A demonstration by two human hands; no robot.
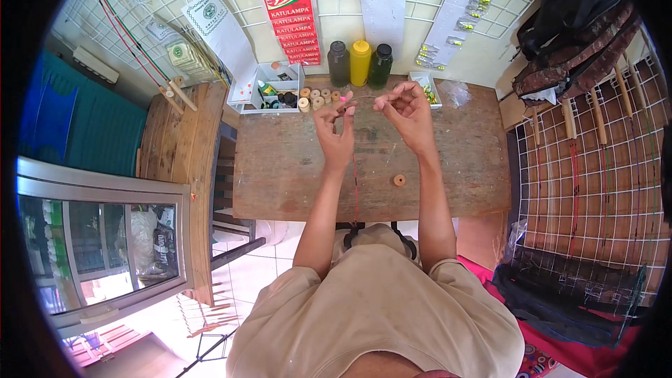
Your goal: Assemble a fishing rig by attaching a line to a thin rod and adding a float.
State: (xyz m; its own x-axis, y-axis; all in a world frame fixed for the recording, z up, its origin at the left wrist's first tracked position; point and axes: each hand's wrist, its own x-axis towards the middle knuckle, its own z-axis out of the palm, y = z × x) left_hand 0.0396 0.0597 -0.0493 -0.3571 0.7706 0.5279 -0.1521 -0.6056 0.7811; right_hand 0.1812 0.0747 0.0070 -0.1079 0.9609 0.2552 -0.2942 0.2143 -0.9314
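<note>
Thumb and forefinger of the left hand (336, 136) press together on one side of a fine, pale strand (365, 96); those of the right hand (411, 117) pinch its other side, the other fingers bent; the single strand bows between both sets of fingertips, raised above the wooden table (294, 168), probably so each side can be steered freely; one pink thing (344, 97) shows at the left fingertips, held or behind them I cannot tell; below the left fingers one slim red rod or cord (355, 185) runs lapward; one wooden spool (399, 180) lies bodyward of the right fingers, perhaps for easy reach; beyond the left fingers cluster at least six wooden spools (304, 105); past both hands stand two white trays (269, 110) and three bottles (360, 63), likely set back to stay out of the fingers' way.
</note>
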